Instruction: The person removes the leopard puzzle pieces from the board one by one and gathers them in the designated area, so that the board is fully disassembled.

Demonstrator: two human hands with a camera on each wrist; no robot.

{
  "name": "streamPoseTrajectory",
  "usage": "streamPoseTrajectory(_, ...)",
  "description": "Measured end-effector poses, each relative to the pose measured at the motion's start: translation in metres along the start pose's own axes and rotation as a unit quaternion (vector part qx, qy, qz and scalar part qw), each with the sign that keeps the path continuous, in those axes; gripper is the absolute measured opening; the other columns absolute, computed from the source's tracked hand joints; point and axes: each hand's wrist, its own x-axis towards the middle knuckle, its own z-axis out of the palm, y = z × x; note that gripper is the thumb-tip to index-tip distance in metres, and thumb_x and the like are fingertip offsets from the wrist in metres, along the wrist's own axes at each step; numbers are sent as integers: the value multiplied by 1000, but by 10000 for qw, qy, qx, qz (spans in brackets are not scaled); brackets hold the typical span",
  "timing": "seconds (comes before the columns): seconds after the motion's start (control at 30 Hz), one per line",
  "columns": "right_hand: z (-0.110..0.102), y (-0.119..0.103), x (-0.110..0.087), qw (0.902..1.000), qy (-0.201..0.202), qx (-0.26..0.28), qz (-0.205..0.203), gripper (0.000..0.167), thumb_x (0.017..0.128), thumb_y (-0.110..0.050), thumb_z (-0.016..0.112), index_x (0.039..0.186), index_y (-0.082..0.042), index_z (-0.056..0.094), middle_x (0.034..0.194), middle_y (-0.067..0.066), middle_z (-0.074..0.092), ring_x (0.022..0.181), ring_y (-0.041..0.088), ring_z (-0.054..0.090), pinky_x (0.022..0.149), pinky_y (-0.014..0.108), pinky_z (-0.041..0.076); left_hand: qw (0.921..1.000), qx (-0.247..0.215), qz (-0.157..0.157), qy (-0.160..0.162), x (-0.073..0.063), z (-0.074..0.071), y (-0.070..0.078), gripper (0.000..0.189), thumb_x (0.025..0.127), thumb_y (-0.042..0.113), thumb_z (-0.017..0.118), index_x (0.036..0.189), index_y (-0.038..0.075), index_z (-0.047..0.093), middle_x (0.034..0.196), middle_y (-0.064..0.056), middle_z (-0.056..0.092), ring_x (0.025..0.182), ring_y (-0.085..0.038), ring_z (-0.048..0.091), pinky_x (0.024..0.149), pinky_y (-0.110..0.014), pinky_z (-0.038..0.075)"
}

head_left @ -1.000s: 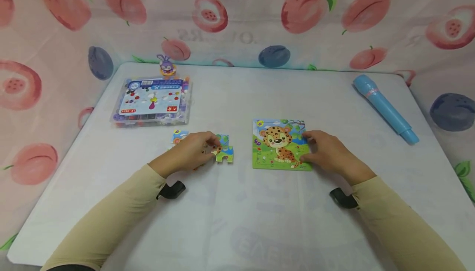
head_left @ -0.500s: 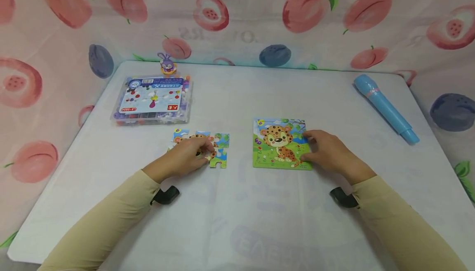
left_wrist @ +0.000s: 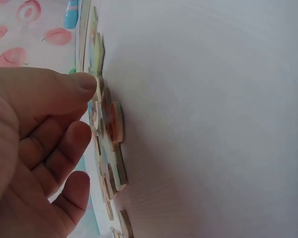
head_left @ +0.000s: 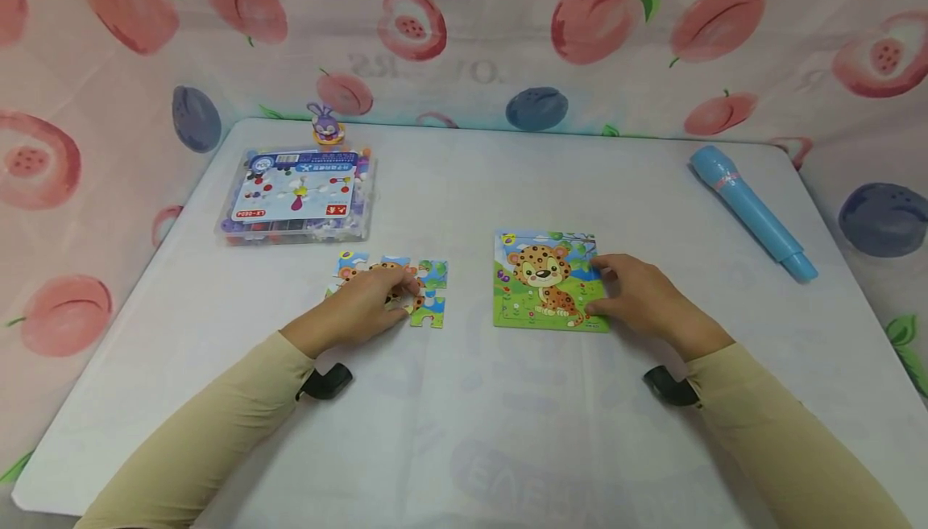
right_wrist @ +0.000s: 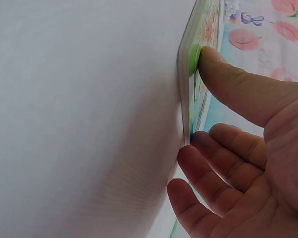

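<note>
In the head view my left hand (head_left: pixel 357 303) reaches over a group of leopard jigsaw pieces and hides several of them. Its thumb and index finger pinch a blue-and-green jigsaw piece (head_left: pixel 428 313) at the group's right side. The left wrist view shows the thumb tip against the edges of flat pieces (left_wrist: pixel 116 124), the other fingers bent. To the right lies a square puzzle board (head_left: pixel 516 295) with a leopard picture. Along its right edge my right hand (head_left: pixel 645 299) rests, thumb on the rim and other fingertips touching the side, as the right wrist view shows.
A clear case (head_left: pixel 297 199) of small coloured parts lies at the back left, a purple rabbit figure (head_left: pixel 326 126) behind it. A blue toy microphone (head_left: pixel 754 211) lies at the right. All stand on a white-covered table (head_left: pixel 478 424) before a fruit-printed curtain.
My left hand has shifted left and slightly nearer, and the blue-and-green jigsaw piece has come the same way. More pieces show behind the hand. The right hand and puzzle board have stayed put.
</note>
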Motion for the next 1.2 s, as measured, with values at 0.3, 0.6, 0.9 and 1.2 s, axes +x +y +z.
streamPoseTrajectory(0.3, 0, -1, 0, 10000, 18, 15, 28, 73, 86, -21, 80, 143, 8, 45, 133, 30, 53, 128, 46, 45, 108, 61, 33, 9999, 68, 103, -1, 0, 5, 1, 30, 84, 10, 81, 109, 6, 65, 109, -2, 65, 103, -22, 59, 92, -40, 48)
streamPoseTrajectory(0.6, 0, -2, 0, 10000, 10, -34, 62, 73, 87, -22, 79, 143, 7, 44, 132, 29, 53, 126, 45, 46, 107, 61, 34, 9997, 247, 54, -56, 3, 7, 3, 33, 84, 11, 81, 111, 6, 63, 106, -2, 63, 99, -20, 57, 90, -38, 48)
streamPoseTrajectory(0.9, 0, -1, -1, 10000, 11, -80, 22, 72, 86, -22, 80, 143, 7, 45, 132, 29, 53, 126, 45, 46, 107, 61, 34, 9995, 288, 59, -78, 5, 6, 5, 31, 85, 12, 81, 110, 6, 62, 102, -1, 62, 97, -20, 56, 87, -37, 48)
streamPoseTrajectory(1.2, 1, 1, 0, 9999, -6, -106, 28, 72, 87, -22, 79, 143, 7, 44, 134, 29, 52, 127, 45, 46, 107, 61, 33, 9994, 173, -290, -65, 0, -3, -2, 46, 85, 15, 80, 124, 2, 61, 119, -6, 63, 111, -25, 56, 96, -42, 46)
